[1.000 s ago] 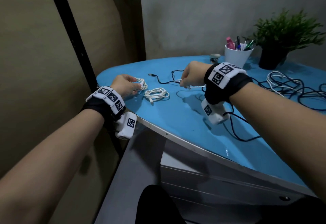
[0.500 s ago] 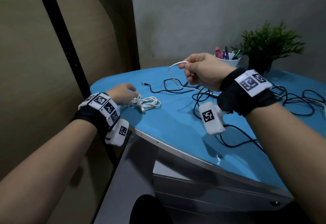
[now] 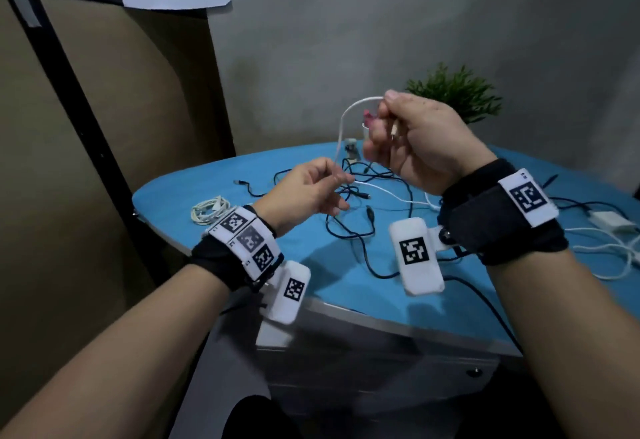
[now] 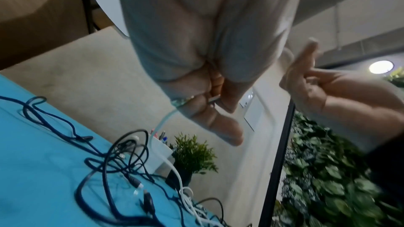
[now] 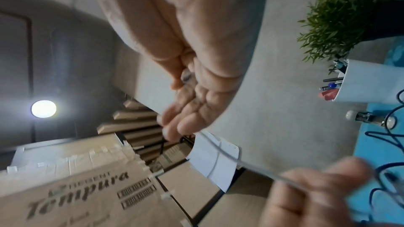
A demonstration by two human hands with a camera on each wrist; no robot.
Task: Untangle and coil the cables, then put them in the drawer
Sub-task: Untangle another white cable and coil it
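Note:
My right hand (image 3: 384,120) is raised above the blue table (image 3: 194,182) and grips one end of a white cable (image 3: 343,123). The cable arcs down to my left hand (image 3: 341,180), which pinches it between thumb and fingers lower down. The left wrist view shows that pinch, with the white cable (image 4: 163,123) trailing down to the table. A coiled white cable (image 3: 209,212) lies near the table's left end, apart from both hands. A tangle of black cables (image 3: 363,217) lies under the hands. Grey drawer fronts (image 3: 363,369) under the table are closed.
A potted plant (image 3: 453,92) stands at the back, and a white pen cup (image 5: 358,84) beside it. A white adapter (image 3: 609,222) with more white cable lies at the right. Cardboard boxes and a black post stand left of the table.
My left hand has let go of the coiled white cable and moved up and right to pinch the loose white cable. My right hand has lifted that cable's end higher.

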